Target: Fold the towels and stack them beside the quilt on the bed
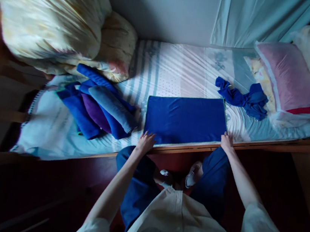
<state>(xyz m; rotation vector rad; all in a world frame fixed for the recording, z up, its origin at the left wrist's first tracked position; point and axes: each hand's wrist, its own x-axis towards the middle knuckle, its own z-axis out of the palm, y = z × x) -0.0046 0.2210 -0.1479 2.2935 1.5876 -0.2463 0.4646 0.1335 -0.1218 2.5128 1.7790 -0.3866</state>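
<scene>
A blue cloth [184, 118] lies spread flat as a rectangle on the bed, close to its front edge. At the cloth's near left corner is my left hand [145, 142], its fingers resting spread on the fabric. My right hand [227, 140] is at the near right corner, with the fingers bent over the cloth's edge; whether they pinch it is too small to tell. Rolled blue, purple and grey-blue cloths [110, 106] lie together to the left. A crumpled blue cloth [243, 97] sits on the right.
The bed [175, 69] has a striped sheet and a wooden front rail [268, 147]. Large stuffed bedding [51, 15] stands at the back left. A pink pillow [294, 79] lies at the right, near a pale curtain [250, 22].
</scene>
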